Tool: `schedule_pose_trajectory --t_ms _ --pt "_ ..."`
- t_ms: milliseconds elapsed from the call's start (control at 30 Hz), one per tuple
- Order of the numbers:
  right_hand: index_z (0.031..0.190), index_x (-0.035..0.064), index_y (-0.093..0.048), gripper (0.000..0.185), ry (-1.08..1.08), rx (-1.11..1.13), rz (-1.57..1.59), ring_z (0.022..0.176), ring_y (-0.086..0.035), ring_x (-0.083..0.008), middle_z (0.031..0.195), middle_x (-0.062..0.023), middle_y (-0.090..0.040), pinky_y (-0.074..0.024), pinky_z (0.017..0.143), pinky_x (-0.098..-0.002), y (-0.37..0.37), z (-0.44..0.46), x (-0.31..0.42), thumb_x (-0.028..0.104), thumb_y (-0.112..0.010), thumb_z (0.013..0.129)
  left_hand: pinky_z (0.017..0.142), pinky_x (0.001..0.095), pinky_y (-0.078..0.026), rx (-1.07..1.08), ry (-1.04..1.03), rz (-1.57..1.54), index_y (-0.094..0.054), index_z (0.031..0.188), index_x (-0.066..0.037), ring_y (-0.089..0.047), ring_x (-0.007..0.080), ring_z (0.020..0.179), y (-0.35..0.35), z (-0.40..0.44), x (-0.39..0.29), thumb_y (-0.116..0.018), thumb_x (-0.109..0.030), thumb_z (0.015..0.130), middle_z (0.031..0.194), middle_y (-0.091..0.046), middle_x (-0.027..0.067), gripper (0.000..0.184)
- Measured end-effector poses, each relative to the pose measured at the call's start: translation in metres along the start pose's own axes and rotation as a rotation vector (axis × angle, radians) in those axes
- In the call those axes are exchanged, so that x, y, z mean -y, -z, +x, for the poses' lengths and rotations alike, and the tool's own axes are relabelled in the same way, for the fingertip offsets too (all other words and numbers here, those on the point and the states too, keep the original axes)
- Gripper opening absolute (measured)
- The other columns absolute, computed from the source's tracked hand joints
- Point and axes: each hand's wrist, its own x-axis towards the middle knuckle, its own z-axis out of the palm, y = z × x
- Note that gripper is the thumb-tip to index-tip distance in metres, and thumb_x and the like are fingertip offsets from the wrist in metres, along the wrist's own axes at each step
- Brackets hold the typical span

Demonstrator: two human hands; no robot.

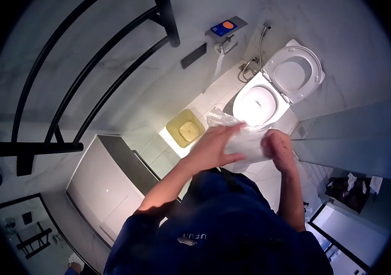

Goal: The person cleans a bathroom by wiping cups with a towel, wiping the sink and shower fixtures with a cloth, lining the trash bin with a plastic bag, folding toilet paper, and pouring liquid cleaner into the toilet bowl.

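A thin plastic bag (249,145) hangs between the person's hands, just in front of the open toilet (237,106). The left hand (210,147) has its grip spread, thumb and fingers apart against the film; the right hand (280,149) is curled, its grip apparently pinching the bag's side. Pulling the hands apart too hard could tear the film. Should the right grip slip, the left might not hold it, and the bag could drop into the bowl or beside the yellow bin (173,126).
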Motion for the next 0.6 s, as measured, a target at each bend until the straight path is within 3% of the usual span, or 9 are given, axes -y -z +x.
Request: schedule_pose_trajectory --t_ms 100,133,267,300,333,433,500,567,600 --pt "0.085 0.0056 -0.059 0.01 0.061 0.04 -0.825 0.05 -0.05 -0.0167 0.059 -0.0073 -0.049 -0.0396 0.049 -0.0281 -0.012 0.017 0.018 0.014 -0.061 0.081 0.077 0.0346 -0.047 0.012 0.223 0.079 -0.059 0.107 -0.012 -0.058 0.0296 0.092 -0.02 0.01 0.049 -0.057 -0.014 0.081 0.101 -0.061 0.0121 0.026" --pt "0.087 0.0063 -0.06 0.011 0.099 -0.053 -0.91 0.054 -0.052 -0.0193 0.065 -0.0091 -0.052 -0.0417 0.053 -0.03 0.001 0.02 0.001 0.011 -0.061 0.077 0.071 0.0369 -0.048 -0.052 0.27 0.162 -0.058 0.097 -0.008 -0.061 0.0287 0.077 -0.016 0.01 0.056 -0.048 -0.016 0.084 0.085 -0.063 0.0132 0.018" --pt "0.095 0.0059 -0.061 0.026 0.048 -0.464 -1.266 0.075 -0.059 -0.0281 0.093 -0.0156 -0.057 -0.0468 0.069 -0.0356 0.109 0.047 -0.079 0.001 -0.059 0.069 0.072 0.0359 -0.047 -0.251 0.549 0.209 -0.06 0.098 -0.01 -0.061 0.0292 0.081 0.005 -0.016 0.104 -0.044 -0.023 0.086 0.088 -0.064 0.013 0.024" --pt "0.096 0.0044 -0.06 0.025 0.123 -0.567 -1.239 0.078 -0.059 -0.0274 0.096 -0.0158 -0.057 -0.0466 0.071 -0.0355 0.137 0.056 -0.077 0.002 -0.058 0.072 0.073 0.035 -0.047 -0.239 0.619 0.467 -0.062 0.1 -0.012 -0.061 0.0289 0.081 0.014 -0.02 0.109 -0.045 -0.026 0.088 0.088 -0.064 0.014 0.025" --pt "0.098 0.003 -0.06 0.023 0.197 -0.666 -1.205 0.082 -0.059 -0.0267 0.098 -0.016 -0.057 -0.0464 0.072 -0.0354 0.156 0.067 -0.072 0.002 -0.057 0.075 0.072 0.0347 -0.047 -0.481 0.718 0.202 -0.063 0.103 -0.012 -0.061 0.0292 0.079 0.027 -0.016 0.093 -0.048 -0.023 0.088 0.088 -0.063 0.0154 0.024" --pt "0.107 -0.0021 -0.055 0.029 0.705 -0.826 -0.759 0.095 -0.056 -0.0257 0.107 -0.0156 -0.056 -0.0447 0.084 -0.0352 0.136 0.094 0.005 0.006 -0.055 0.08 0.071 0.0321 -0.049 -0.945 0.34 0.259 -0.059 0.111 0.0 -0.062 0.022 0.078 0.055 -0.022 0.036 -0.054 -0.022 0.086 0.092 -0.065 0.011 0.034" --pt "0.112 -0.0017 -0.052 0.033 0.626 -0.636 -0.694 0.103 -0.053 -0.0278 0.114 -0.0171 -0.054 -0.0419 0.089 -0.0351 0.149 0.108 -0.072 0.005 -0.049 0.08 0.071 0.0376 -0.047 -0.813 0.084 0.019 -0.051 0.113 0.0 -0.058 0.0283 0.084 0.03 -0.082 0.083 -0.05 -0.016 0.086 0.1 -0.058 0.0146 0.032" --pt "0.118 -0.0013 -0.05 0.039 0.147 -0.12 -0.84 0.111 -0.049 -0.0299 0.12 -0.0187 -0.052 -0.0391 0.095 -0.0351 0.157 0.104 -0.233 0.004 -0.044 0.08 0.059 0.04 -0.046 -0.321 0.63 0.592 -0.059 0.104 -0.007 -0.059 0.0333 0.065 -0.053 -0.092 0.168 -0.05 -0.018 0.086 0.071 -0.061 0.0151 0.024" --pt "0.12 -0.001 -0.048 0.041 -0.121 0.099 -0.815 0.115 -0.048 -0.031 0.124 -0.0195 -0.051 -0.0377 0.097 -0.0351 0.151 0.084 -0.312 0.004 -0.041 0.08 0.062 0.041 -0.046 0.045 0.926 0.493 -0.059 0.104 -0.009 -0.059 0.0333 0.068 -0.082 -0.098 0.187 -0.048 -0.017 0.086 0.072 -0.06 0.0185 0.022"
